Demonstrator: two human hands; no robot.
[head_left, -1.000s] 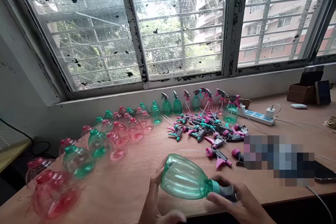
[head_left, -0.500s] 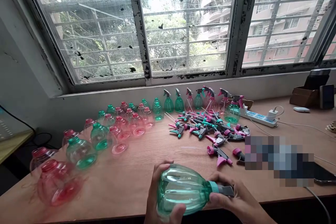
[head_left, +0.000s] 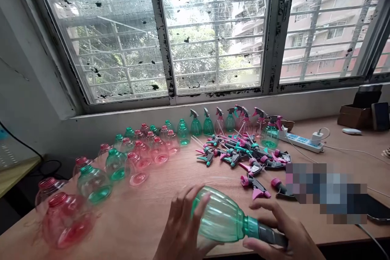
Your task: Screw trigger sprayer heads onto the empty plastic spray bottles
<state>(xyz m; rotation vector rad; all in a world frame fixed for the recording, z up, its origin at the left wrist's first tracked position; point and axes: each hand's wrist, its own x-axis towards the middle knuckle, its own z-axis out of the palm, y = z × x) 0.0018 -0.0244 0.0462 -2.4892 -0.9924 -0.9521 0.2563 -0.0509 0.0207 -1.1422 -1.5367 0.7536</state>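
My left hand [head_left: 183,227] wraps around the round body of a green see-through spray bottle [head_left: 221,217] that lies on its side above the near edge of the wooden table [head_left: 158,211]. Around the bottle's teal collar and grey trigger head [head_left: 268,233], at its right end, my right hand [head_left: 286,235] is closed. The bottle's base points up and to the left.
Open pink and green bottles [head_left: 122,162] stand in rows at the left. A heap of loose trigger heads [head_left: 243,154] lies mid-table, with several finished spray bottles [head_left: 231,120] behind it under the window. A power strip [head_left: 300,140], cables, a phone and boxes occupy the right side.
The bottle has turned in my hands, its base tipping up and left. My left hand's fingers have shifted further over its body, and my right hand has slid along the trigger head.
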